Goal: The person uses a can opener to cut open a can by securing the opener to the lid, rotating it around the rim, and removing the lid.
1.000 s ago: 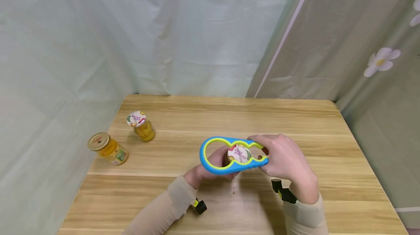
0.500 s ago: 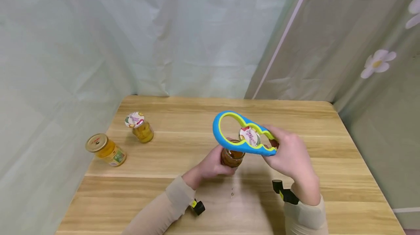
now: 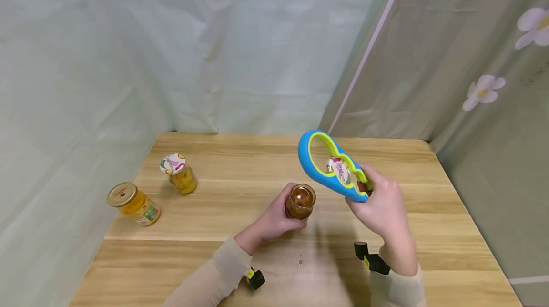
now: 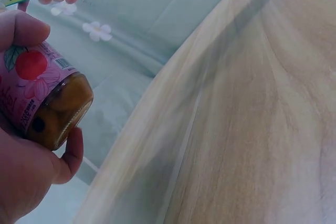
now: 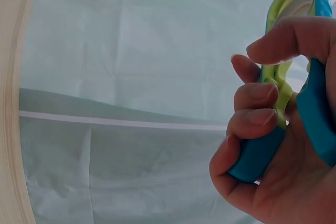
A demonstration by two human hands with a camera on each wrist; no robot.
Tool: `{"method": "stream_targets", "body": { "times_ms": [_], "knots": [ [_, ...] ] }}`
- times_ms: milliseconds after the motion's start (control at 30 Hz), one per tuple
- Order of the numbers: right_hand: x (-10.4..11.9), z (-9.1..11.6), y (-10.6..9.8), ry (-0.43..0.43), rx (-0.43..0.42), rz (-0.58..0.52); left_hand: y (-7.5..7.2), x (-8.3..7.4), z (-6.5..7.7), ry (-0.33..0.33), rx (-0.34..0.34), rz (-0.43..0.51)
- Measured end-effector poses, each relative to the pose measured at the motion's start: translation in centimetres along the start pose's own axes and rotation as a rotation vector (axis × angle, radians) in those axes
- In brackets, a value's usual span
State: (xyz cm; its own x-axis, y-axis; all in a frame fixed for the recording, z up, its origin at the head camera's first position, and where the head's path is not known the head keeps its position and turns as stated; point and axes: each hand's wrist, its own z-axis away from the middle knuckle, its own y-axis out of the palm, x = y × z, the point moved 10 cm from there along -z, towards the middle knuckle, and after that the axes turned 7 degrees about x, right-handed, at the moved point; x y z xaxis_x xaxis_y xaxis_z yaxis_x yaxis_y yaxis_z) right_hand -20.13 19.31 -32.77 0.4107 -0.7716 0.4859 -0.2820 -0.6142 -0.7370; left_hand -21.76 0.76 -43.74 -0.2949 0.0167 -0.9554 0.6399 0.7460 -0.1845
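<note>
My left hand grips a small glass jar with a brown filling; its mouth is uncovered and faces up. In the left wrist view the same jar shows a pink label with a red fruit, fingers wrapped round it. To the right and higher, my right hand holds a blue and yellow-green jar opener by its handle end. A white printed lid sits in a notch of the opener, apart from the jar. The right wrist view shows fingers curled round the opener's handle.
At the left of the wooden table stand two closed jars with yellow contents: a gold-lidded jar and, behind it, a smaller jar with a printed lid. Small drops lie near the front. A pale curtain hangs behind.
The opener has risen off the jar towards the upper right, taking the lid with it. The jar's mouth, covered a second ago, is now bare. My left hand stays round the jar.
</note>
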Motion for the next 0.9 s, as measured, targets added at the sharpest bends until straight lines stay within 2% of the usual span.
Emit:
{"method": "stream_targets", "body": {
  "times_ms": [200, 333, 433, 533, 767, 900],
  "knots": [
    [-0.8, 0.3, -0.4, 0.07, -0.015, -0.034, -0.2, 0.6, -0.1, -0.038, -0.027, 0.029],
    [-1.2, 0.5, -0.4, 0.107, -0.008, -0.035, -0.4, 0.8, -0.1, -0.036, -0.048, 0.039],
    [-1.4, 0.5, -0.6, 0.12, -0.014, -0.033, -0.7, 1.0, -0.2, -0.036, -0.077, 0.028],
    [-1.4, 0.4, -0.7, 0.119, -0.021, -0.026, -1.0, 1.2, -0.1, -0.067, -0.12, -0.006],
    [-1.5, 0.4, -1.0, 0.122, -0.027, -0.019, -1.8, 5.9, -0.8, -0.113, -0.175, -0.054],
    [-1.7, 0.6, -1.1, 0.139, -0.022, -0.019, -2.1, 6.7, -1.7, -0.124, -0.184, -0.082]
  ]
}}
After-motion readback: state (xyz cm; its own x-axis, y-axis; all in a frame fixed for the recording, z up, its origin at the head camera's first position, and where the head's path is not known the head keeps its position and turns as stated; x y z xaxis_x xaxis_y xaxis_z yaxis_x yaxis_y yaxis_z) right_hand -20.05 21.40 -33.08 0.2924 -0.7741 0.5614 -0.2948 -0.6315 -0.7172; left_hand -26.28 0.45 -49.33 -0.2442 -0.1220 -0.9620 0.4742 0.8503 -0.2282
